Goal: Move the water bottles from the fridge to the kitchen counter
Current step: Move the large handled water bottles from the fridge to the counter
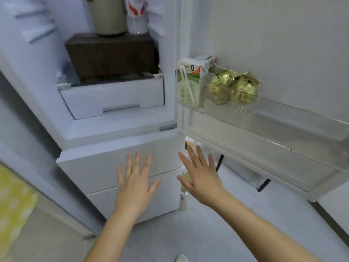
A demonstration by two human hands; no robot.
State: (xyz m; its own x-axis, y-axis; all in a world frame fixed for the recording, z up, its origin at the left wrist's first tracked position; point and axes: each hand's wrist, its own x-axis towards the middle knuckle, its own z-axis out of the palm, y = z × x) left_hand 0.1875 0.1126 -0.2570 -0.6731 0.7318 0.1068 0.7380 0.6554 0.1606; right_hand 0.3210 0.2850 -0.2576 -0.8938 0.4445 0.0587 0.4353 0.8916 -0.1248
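Note:
The white fridge (117,127) stands with its upper door swung wide to the right. A clear water bottle (137,17) with a red and white label stands on a dark brown box inside, at the top of the view, beside a beige jar (108,16). My left hand (135,184) is spread flat in front of the lower freezer drawers. My right hand (198,176) is spread beside it, below the open door's edge. Both hands are empty and far below the bottle.
The dark brown box (111,55) sits on a glass shelf above a white crisper drawer (113,99). The door shelf (283,118) holds a drink carton (190,80) and gold-wrapped items (234,87). A yellow mat (13,208) lies at the left on the floor.

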